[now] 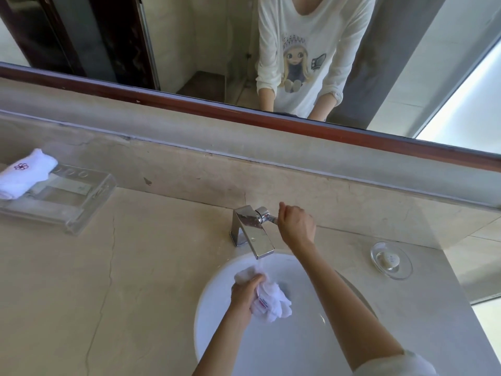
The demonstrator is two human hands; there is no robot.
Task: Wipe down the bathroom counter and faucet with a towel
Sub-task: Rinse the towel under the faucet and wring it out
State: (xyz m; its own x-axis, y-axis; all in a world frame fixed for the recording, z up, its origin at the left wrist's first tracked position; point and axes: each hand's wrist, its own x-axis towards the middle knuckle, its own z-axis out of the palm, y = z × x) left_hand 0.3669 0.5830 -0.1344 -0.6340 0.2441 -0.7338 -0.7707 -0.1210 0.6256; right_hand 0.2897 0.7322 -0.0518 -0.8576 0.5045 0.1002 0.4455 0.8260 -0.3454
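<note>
A chrome faucet (250,232) stands at the back of a round white sink (217,321) set in a beige marble counter (108,280). Water runs from its spout. My right hand (295,225) grips the faucet's side lever (268,217). Over the basin, my left hand (245,293) holds a bunched white towel (271,299) with a small red label, its top just under the stream.
A clear acrylic tray (70,202) sits at the far left with a rolled white towel (24,175) on it. A glass soap dish (391,260) with a soap bar lies right of the sink. A framed mirror (244,50) runs above the backsplash.
</note>
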